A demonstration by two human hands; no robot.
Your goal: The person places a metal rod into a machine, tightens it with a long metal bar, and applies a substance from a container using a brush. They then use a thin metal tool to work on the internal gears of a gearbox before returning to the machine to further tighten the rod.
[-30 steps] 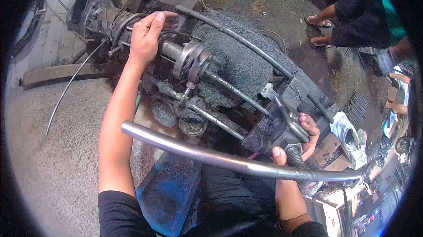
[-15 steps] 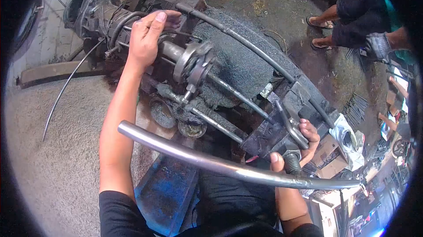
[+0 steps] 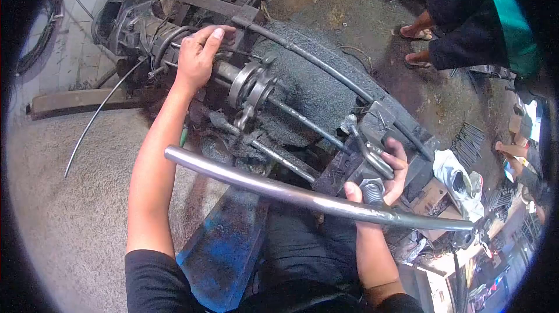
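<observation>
My left hand (image 3: 198,60) is beside the steel shaft of a machine, thumb up and fingers curled; its grip is partly hidden. Right of it are metal discs (image 3: 250,87) on the shaft, which look different from before. My right hand (image 3: 396,164) curls round a bent metal handle (image 3: 375,159), its thumb left of a thick threaded screw (image 3: 372,194). A long, slightly curved steel bar (image 3: 268,192) crosses over that screw, above my right forearm.
Parallel rods (image 3: 305,121) run to a dark metal block (image 3: 338,173). Grey shavings (image 3: 314,80) lie behind. A blue metal piece (image 3: 221,249) is below. Another person's legs (image 3: 460,28) stand at upper right, near a bundle of rods (image 3: 467,141) and a white bag (image 3: 454,179).
The discs on the shaft have turned. The view has shifted slightly, and the curved bar appears higher. My right fingers have moved a little on the handle. The other person has shifted.
</observation>
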